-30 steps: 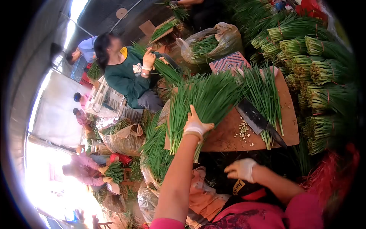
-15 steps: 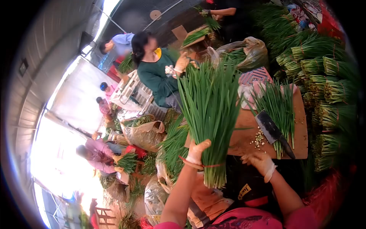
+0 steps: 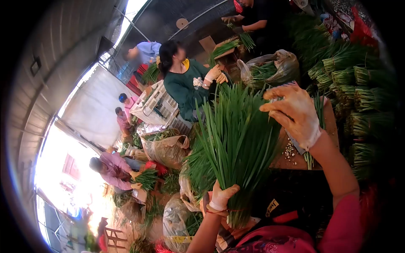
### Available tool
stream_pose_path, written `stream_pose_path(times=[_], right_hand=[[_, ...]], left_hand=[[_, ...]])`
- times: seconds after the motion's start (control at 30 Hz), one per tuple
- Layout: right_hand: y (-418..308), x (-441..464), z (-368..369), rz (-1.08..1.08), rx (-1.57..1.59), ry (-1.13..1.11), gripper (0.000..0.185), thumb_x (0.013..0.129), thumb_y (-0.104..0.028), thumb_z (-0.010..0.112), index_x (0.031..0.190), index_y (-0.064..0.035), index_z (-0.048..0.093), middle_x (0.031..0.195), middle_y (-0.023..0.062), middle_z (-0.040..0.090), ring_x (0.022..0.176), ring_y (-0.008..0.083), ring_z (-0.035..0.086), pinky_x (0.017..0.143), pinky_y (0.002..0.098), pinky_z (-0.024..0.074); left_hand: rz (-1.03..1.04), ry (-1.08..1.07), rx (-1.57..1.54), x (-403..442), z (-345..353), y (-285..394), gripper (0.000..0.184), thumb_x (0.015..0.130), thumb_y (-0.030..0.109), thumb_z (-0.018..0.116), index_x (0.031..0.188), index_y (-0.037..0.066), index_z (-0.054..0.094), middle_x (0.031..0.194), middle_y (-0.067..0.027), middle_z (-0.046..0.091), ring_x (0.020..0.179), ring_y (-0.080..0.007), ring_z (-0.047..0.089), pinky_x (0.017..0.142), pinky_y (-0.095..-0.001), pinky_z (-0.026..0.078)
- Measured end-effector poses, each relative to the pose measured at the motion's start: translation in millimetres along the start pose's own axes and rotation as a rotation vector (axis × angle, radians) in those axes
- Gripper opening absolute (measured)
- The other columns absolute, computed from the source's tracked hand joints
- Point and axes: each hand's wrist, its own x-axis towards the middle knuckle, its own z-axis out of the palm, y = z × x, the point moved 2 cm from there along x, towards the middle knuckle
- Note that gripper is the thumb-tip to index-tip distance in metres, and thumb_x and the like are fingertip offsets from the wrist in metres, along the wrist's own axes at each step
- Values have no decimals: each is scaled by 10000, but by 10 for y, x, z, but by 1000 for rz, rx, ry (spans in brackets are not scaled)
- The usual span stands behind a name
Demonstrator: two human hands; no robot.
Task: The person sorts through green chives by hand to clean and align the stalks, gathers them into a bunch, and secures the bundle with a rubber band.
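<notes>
A large bundle of long green leafy stalks (image 3: 240, 139) stands upright before me, its cut ends down near my lap. My left hand (image 3: 222, 196), in a pale glove, is wrapped round the bundle's lower part, above a red band. My right hand (image 3: 295, 114), gloved and stained, is raised at the right of the leaf tips, fingers bent and parted, with nothing visible in them. Behind it lies the wooden board (image 3: 280, 158) with small white cut bits (image 3: 289, 151). The knife is mostly hidden by my right hand and forearm.
Tied green bundles (image 3: 365, 95) are stacked at the right. A co-worker in a green top (image 3: 185, 90) sits across from me, beside white crates (image 3: 158, 103). Plastic bags (image 3: 166, 149) of greens lie at the left. Other people work farther back.
The bundle was lifted off the board and turned upright in my left hand, and now sits slightly lower. My right hand has risen from near my lap to beside the leaf tips.
</notes>
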Motion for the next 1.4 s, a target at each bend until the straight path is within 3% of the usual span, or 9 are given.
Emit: stream_pose_path(times=[0.3, 0.5, 0.63, 0.73, 0.87, 0.9, 1.03, 1.13, 1.4], right_hand=[[-137, 228, 261, -87, -236, -784, 267, 819, -242, 697, 1086, -251, 709, 1149, 1, 640, 1137, 221, 561, 1102, 462, 309], [-290, 198, 322, -37, -218, -953, 233, 824, -248, 687, 1051, -288, 722, 994, 3, 661, 1087, 260, 578, 1029, 467, 349], [-206, 65, 287, -58, 370, -439, 186, 861, -284, 646, 856, -127, 745, 798, 28, 654, 840, 218, 649, 876, 403, 467], [-77, 156, 64, 424, 1002, -355, 489, 937, -445, 598, 834, 24, 690, 855, 125, 684, 844, 174, 628, 599, 300, 499], [-242, 306, 73, -72, 69, -267, 270, 840, -351, 701, 805, -84, 688, 1178, 42, 639, 1095, 239, 570, 990, 426, 400], [-292, 315, 140, 3, 47, -263, 217, 773, -334, 733, 877, -145, 707, 1261, 12, 597, 1229, 256, 490, 1112, 458, 241], [-286, 332, 480, -2, -200, -276, 287, 771, -324, 728, 994, -143, 725, 1331, 59, 542, 1284, 270, 443, 1135, 466, 203], [-258, 446, 565, 168, 120, -648, 300, 795, -303, 709, 1006, -89, 724, 1306, 75, 557, 1277, 283, 447, 1134, 457, 213], [-193, 374, 97, 639, 1264, 3, 226, 942, -159, 557, 825, 18, 636, 923, 114, 674, 920, 205, 633, 854, 337, 509]], left_hand=[[75, 17, 200, -282, -38, 261, 504, 721, 57, 689, 1202, -11, 552, 1025, -49, 632, 877, -136, 585, 800, -284, 478], [97, -3, 195, -301, -101, 291, 508, 713, 64, 689, 1193, -34, 557, 1035, -64, 642, 869, -150, 606, 770, -282, 490], [66, -5, 244, -359, -130, 335, 505, 722, 64, 688, 1201, -12, 548, 1020, -47, 632, 876, -137, 581, 792, -282, 476], [51, -15, 219, -388, -195, 308, 509, 729, 58, 686, 1212, -5, 539, 1027, -43, 628, 891, -135, 570, 814, -284, 469], [49, 3, 210, -411, -200, 296, 500, 731, 60, 689, 1204, -9, 543, 1008, -44, 634, 876, -135, 574, 805, -282, 470], [47, -6, 226, -410, -194, 305, 494, 731, 58, 688, 1200, -9, 546, 996, -44, 638, 871, -136, 578, 802, -283, 472], [73, 13, 219, -434, -124, 317, 470, 720, 72, 706, 1158, -23, 565, 935, -53, 657, 815, -145, 605, 753, -276, 488], [68, 18, 238, -447, -124, 321, 483, 708, 74, 724, 1154, -28, 569, 951, -63, 663, 805, -152, 619, 730, -272, 498], [61, 55, 120, -500, -450, 416, 510, 748, -74, 679, 1229, -24, 516, 1042, -112, 637, 837, -184, 623, 752, -319, 539]])
